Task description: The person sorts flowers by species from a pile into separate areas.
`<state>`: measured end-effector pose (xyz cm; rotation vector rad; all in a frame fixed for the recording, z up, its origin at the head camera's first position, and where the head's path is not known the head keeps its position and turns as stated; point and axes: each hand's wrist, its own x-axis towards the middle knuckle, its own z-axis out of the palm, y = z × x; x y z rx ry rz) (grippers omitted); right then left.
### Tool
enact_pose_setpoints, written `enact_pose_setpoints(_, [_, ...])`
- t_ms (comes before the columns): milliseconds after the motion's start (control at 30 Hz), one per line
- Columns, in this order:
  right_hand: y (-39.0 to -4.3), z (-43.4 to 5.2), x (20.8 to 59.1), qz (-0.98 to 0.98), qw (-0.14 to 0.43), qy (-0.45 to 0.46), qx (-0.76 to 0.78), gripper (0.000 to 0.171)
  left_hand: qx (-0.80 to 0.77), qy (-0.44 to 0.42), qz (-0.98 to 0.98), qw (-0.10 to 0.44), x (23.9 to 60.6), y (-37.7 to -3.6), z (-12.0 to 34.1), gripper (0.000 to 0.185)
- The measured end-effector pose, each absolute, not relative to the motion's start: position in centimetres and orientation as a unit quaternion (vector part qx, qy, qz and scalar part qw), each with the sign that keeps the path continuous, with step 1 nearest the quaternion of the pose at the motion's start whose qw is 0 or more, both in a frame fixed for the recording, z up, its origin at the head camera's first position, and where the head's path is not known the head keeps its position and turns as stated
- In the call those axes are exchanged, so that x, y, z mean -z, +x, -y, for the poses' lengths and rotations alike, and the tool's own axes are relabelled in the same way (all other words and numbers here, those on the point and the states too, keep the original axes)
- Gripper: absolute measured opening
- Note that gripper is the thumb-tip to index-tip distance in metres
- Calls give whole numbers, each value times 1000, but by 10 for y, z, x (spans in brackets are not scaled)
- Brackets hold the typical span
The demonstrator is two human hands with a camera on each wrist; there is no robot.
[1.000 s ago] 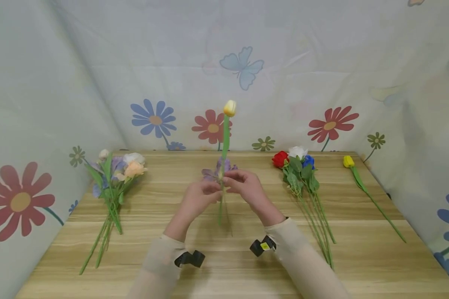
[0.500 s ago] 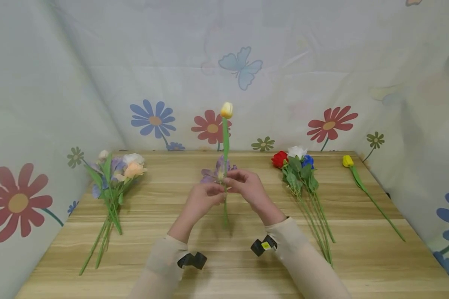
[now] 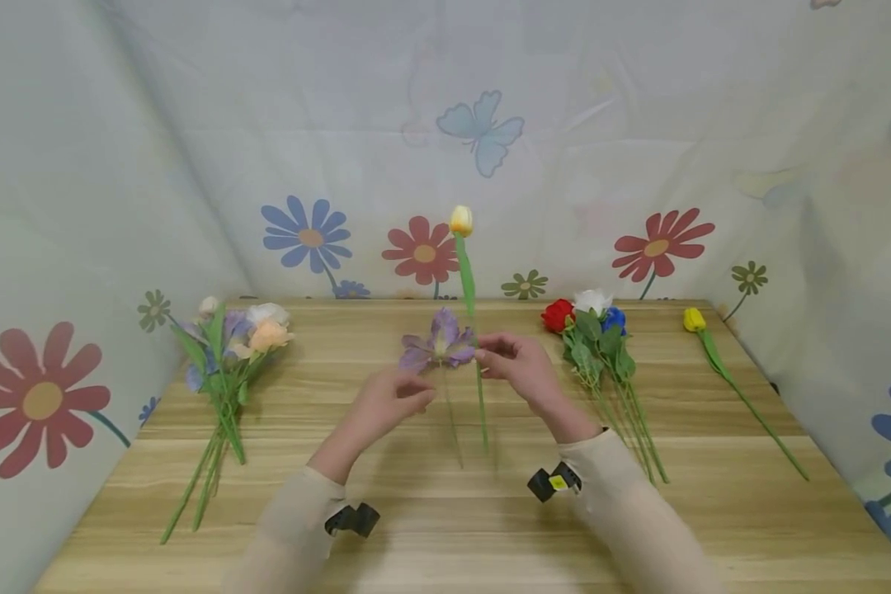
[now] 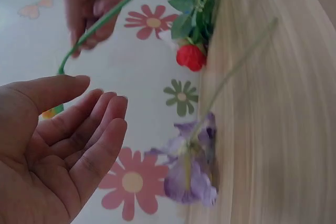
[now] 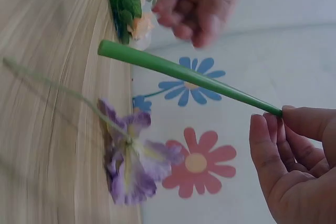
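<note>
Separating two stems: right hand (image 3: 523, 369) pinches yellow tulip (image 3: 461, 221) upright, just right of purple flower (image 3: 440, 346) lying on table (image 3: 416, 511). Left hand (image 3: 389, 400) released, fingers relaxed, just left of purple flower. Next move likely needs a spot to park the tulip

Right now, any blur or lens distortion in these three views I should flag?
Head view: sharp overall, slight motion smear on the right sleeve, wide-angle bowing at the table edges. Left wrist view: left hand crisp, purple flower and right hand soft. Right wrist view: green stem sharp, the far hand and the purple flower blurred; lighting even, no glare.
</note>
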<state>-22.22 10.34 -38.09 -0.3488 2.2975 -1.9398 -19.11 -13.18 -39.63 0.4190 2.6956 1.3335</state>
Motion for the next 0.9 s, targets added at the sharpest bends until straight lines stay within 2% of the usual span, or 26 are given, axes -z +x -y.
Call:
enact_pose_setpoints(167, [-222, -132, 381, -775, 59, -108, 620, 33, -400, 119, -906, 68, 402, -185, 159, 26])
enact_pose_setpoints(400, [-218, -180, 382, -806, 56, -72, 585, 37, -351, 99, -929, 60, 412, -175, 203, 27])
enact_pose_setpoints(900, [-201, -285, 387, -859, 15, -10, 512, 50, -289, 17, -956, 42, 404, -154, 298, 37])
